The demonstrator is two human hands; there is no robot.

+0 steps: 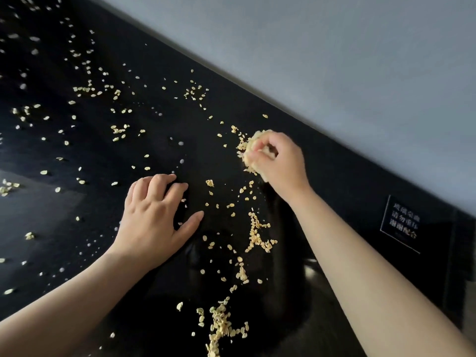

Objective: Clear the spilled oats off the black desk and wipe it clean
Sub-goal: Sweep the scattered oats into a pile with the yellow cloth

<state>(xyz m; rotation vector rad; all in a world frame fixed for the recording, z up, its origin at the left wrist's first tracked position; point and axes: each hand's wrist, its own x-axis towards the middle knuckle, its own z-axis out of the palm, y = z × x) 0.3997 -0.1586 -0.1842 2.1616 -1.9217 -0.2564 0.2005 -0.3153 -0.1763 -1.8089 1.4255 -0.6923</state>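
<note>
While my right hand (pixel 277 157) fingers pinch a clump of oats (pixel 253 240), left hand (pixel 154 217) lies flat, fingers spread, on desk (pixel 77 215); oats scattered everywhere, better rake into one pile

head view, tilted, close above desk (pixel 159 140)

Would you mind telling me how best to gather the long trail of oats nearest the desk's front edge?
The trail of oats is loose flakes lying flat, with nothing to pinch. Probably cup the left hand alongside from its left and sweep along the line.
</note>
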